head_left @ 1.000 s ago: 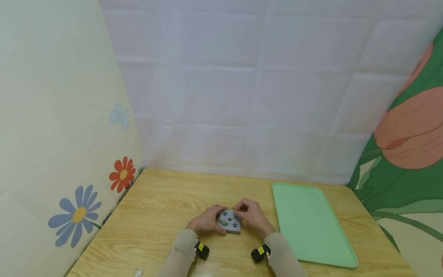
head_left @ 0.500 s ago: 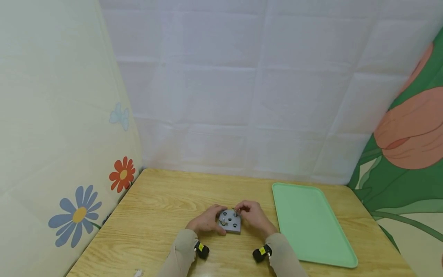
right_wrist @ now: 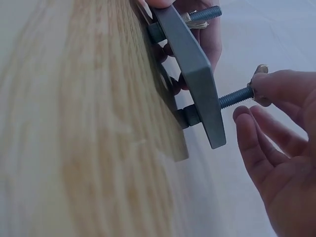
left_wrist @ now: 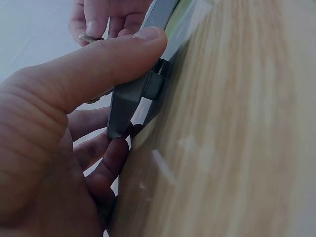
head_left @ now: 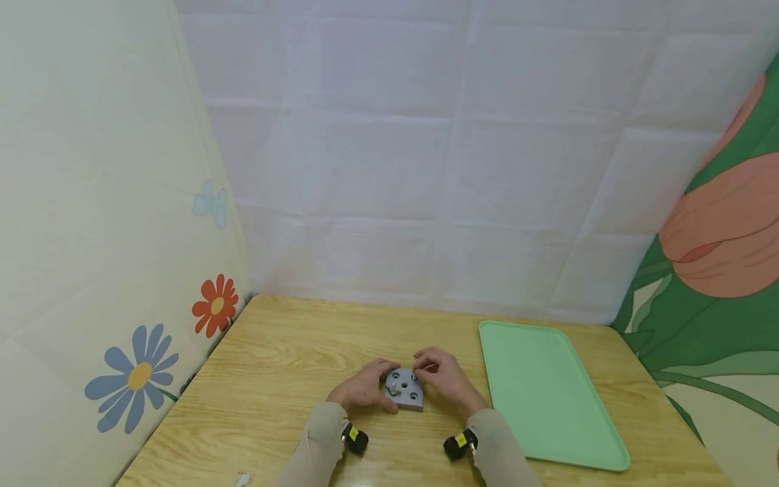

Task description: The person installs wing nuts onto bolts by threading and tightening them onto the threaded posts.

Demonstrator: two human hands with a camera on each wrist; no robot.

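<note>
A grey plate (head_left: 404, 404) with round holes lies between the hands, rounded on its far side. My left hand (head_left: 364, 387) grips it from the left; in the left wrist view the thumb lies over the plate (left_wrist: 123, 106) and the other fingers reach its far edge. Two threaded bolts stand through it, their heads on the table side. At the tip of one bolt (right_wrist: 236, 97), my right hand (head_left: 447, 380) pinches a brass-coloured wing nut (right_wrist: 260, 81) between thumb and forefinger. Lower down the other bolt (right_wrist: 213, 12) sits a second wing nut (head_left: 393, 390).
To the right of the hands, a light green tray (head_left: 548, 392) lies on the wooden table (head_left: 304, 338). A small whitish scrap (head_left: 243, 479) is near the front left. White cloth (head_left: 365, 169) hangs behind the table, with patterned cloths at both sides.
The right fingers have shifted slightly around the wing nut at the bolt's tip, which they now hide more in the head view. My left hand and the plate stay in place.
</note>
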